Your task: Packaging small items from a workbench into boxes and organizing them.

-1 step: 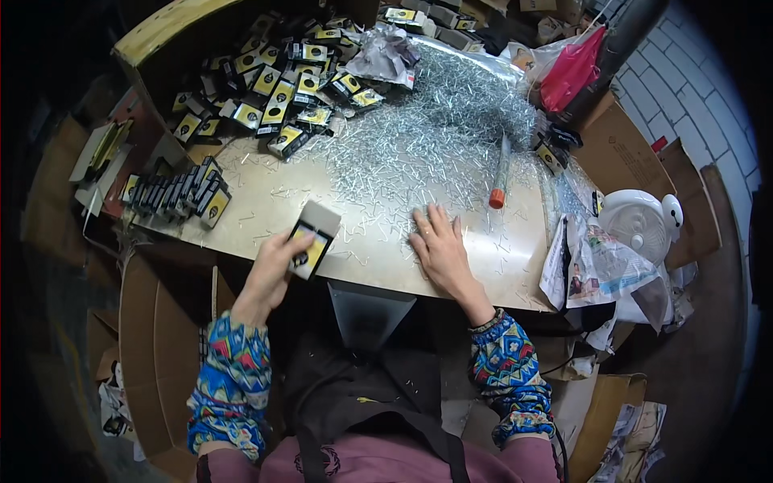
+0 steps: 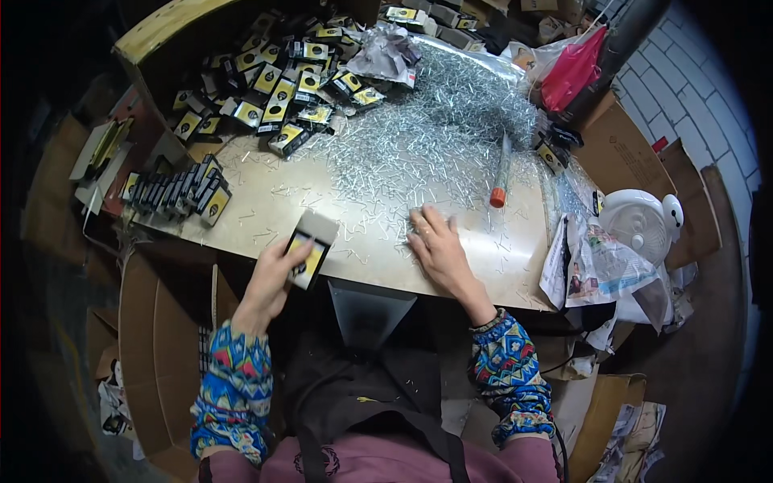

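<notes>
At the table's near edge, my left hand grips a small black and yellow carton, its pale grey end flap standing up on the far side. The thumb lies across the front; the carton's inside is hidden. My right hand rests on the tabletop to the right, palm down with fingers stretched out and slightly bent. Its fingertips touch the near fringe of many loose, thin, silvery nail-like metal pieces, some of which look bent. These rise into a heap at the back.
A pile of black and yellow cartons covers the back left. Similar cartons stand in a row at the left edge. An orange-capped clear tube lies right of the heap. Further right are a white fan and a pink bag.
My left hand and the carton have shifted slightly left and toward me. The right hand's fingers have moved a little to the left and bent more.
</notes>
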Tool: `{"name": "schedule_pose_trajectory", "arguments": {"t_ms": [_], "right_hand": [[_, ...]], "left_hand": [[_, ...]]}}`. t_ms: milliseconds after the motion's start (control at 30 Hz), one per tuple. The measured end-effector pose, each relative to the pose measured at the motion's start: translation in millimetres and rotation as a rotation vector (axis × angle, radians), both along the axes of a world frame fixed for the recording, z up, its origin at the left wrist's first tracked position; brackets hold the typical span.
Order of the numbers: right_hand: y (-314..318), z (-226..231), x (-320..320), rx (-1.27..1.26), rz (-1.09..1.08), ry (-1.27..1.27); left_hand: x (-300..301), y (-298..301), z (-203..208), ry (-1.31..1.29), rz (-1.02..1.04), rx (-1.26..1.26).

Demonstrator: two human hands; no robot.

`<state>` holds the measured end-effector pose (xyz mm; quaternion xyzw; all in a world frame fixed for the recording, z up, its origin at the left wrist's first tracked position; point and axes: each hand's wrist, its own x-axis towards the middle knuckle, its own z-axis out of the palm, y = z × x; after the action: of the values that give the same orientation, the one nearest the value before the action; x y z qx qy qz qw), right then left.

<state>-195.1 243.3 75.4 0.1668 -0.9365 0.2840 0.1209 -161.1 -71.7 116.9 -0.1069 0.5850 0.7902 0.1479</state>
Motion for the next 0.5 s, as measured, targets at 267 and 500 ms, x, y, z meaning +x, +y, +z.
{"name": "schedule_pose_trajectory", "arguments": {"t_ms": [267,500], "right_hand": [[-11.3,-3.4,-17.7,0.129,-0.089,0.020],[-62.7,-5.9,5.4,0.326,0.086,0.018]], "left_hand": [[111.1,-22.3,-94.4,-0.230,0.130,0.092],[139.8,16.3,-135.5,-0.212,-0.278,-0.427]]}}
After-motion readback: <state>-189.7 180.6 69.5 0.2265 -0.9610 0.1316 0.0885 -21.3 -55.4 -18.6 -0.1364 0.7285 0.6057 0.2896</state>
